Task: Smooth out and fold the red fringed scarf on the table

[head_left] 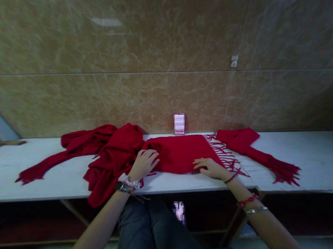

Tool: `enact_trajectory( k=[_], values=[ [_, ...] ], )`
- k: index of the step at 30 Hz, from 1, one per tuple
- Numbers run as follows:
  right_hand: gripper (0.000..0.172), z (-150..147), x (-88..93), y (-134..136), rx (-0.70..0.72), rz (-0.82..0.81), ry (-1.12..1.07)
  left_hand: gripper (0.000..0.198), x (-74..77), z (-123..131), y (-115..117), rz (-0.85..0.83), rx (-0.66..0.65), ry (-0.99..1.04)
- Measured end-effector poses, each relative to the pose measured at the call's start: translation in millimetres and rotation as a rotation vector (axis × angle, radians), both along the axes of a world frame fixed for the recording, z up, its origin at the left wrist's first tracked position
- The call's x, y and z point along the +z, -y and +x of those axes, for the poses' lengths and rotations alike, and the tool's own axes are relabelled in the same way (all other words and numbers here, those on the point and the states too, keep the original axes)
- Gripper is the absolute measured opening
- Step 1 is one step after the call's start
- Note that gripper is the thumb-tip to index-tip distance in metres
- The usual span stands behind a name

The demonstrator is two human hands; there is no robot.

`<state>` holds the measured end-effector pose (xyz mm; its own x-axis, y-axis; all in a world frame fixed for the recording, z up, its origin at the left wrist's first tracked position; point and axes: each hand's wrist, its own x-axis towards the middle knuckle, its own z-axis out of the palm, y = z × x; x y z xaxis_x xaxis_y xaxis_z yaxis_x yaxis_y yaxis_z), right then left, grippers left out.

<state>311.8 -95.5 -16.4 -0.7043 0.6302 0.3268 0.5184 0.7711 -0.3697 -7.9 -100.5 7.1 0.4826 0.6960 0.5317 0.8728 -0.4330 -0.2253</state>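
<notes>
Pressing down on the flat-laid red woollen scarf with a fringed end (pixel 181 153) is the work I read from the head view. The scarf lies on the long white wooden bench top (pixel 316 160), in the middle, close to the brown marble wall (pixel 171 46).

1. Left hand (pixel 145 162): palm down, fingers slightly spread, resting on the scarf's left end where it meets the heap of crumpled red scarves (pixel 111 151). It grips nothing. A pale fabric scrunchie (pixel 129 181) sits on that wrist.
2. Right hand (pixel 210 167): palm down, fingers extended and close together, lying along the near edge of the scarf, just beside the red tassel fringe (pixel 223 154). It grips nothing.
3. Surroundings: a second folded red scarf with tassels (pixel 244 142) lies well apart to the right. A small pink-and-white upright card (pixel 179 124) stands against the wall, just behind the flat scarf.

Handling notes, in my judgement:
- Apply pressure with whole palms, not fingertips; soft wool would ridge under point loads.
- Stroke from the centre outward toward each end, so that trapped folds leave at the edges.
- Hold the near edge parallel to the bench's front edge; it hangs close to the drop.
- Lift the right hand clear of the fringe before sliding, since the loose tassels could tangle or drag.
- Separate the left end from the heap; I cannot tell whether the two overlap
</notes>
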Motion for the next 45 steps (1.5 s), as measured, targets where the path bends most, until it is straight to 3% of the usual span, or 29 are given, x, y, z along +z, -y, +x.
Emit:
enact_trajectory(
  k=[3, 5, 8, 11, 14, 17, 20, 23, 24, 26, 28, 31, 36, 45],
  values=[
    [0.034, -0.6, 2.3, 1.5, -0.017, -0.004, 0.013, 0.04, 4.7, -27.5, 3.0, 0.104, 0.299, 0.11],
    [0.035, -1.3, 3.4, 2.1, -0.03, -0.008, 0.029, 0.053, 1.3, -50.4, 4.3, -0.001, 0.409, 0.086],
    [0.039, -1.3, 3.0, 1.3, -0.018, -0.025, 0.041, 0.053, -8.7, -86.5, 1.7, -0.232, 0.379, -0.018],
    [0.038, 0.0, 0.8, -0.9, 0.007, -0.044, 0.029, 0.053, -12.5, -121.3, -6.4, -0.273, 0.352, -0.075],
    [0.035, 1.6, -1.7, -2.6, 0.003, -0.054, 0.001, 0.052, -4.3, -151.7, -14.7, -0.293, 0.421, -0.124],
    [0.031, 2.3, -2.7, -3.2, -0.012, -0.056, -0.013, 0.048, 10.5, -168.7, -17.7, -0.371, 0.582, -0.145],
    [0.03, 2.2, -2.6, -3.6, -0.016, -0.056, -0.012, 0.046, 22.3, -161.8, -16.6, -0.427, 0.645, -0.15],
    [0.031, 2.3, -3.2, -4.7, -0.014, -0.054, -0.013, 0.053, 27.6, -132.3, -15.7, -0.416, 0.615, -0.151],
    [0.031, 2.5, -3.7, -5.3, -0.012, -0.053, -0.017, 0.06, 28.2, -119.7, -16.3, -0.423, 0.563, -0.15],
    [0.031, 2.9, -4.7, -6.2, -0.007, -0.056, -0.037, 0.071, 28.2, -94.3, -19.5, -0.471, 0.331, -0.131],
    [0.029, 3.4, -5.3, -6.8, -0.008, -0.062, -0.072, 0.07, 26.6, -72.7, -25.4, -0.47, 0.124, -0.082],
    [0.024, 3.6, -4.6, -6.7, -0.03, -0.054, -0.138, 0.058, 21.4, -52.9, -37.8, -0.407, 0.039, -0.028],
    [0.021, 4.0, -4.3, -8.4, -0.112, -0.002, -0.229, 0.029, 16.5, -49.0, -56.8, -0.372, -0.052, 0.111],
    [0.022, 2.7, -4.3, -8.3, -0.156, -0.013, -0.143, 0.028, 23.0, -64.3, -58.8, -0.376, -0.084, 0.222]
  ],
)
